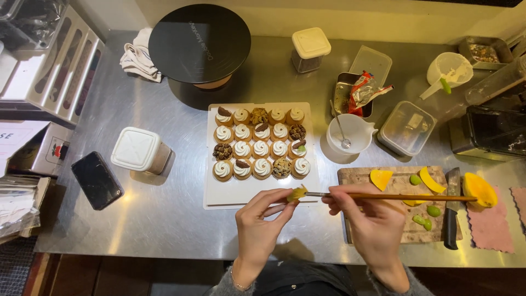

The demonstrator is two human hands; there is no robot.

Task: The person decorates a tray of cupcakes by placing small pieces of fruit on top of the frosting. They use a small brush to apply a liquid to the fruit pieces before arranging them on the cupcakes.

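The steel table (164, 219) carries a white tray (219, 194) in the centre, a wooden cutting board (356, 175) at lower right, a black phone (97, 180) at left, and a black turntable (199, 44) at the top.

A small yellow fruit piece (297, 193) sits low in the centre of the frame, touched by the bristle tip of a long, thin brush (383, 195) lying level and stretching toward the right.

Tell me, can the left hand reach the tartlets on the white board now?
Probably yes. The left hand pinches a yellow fruit piece right at the near edge of the white board, and nothing stands between it and the tartlets.
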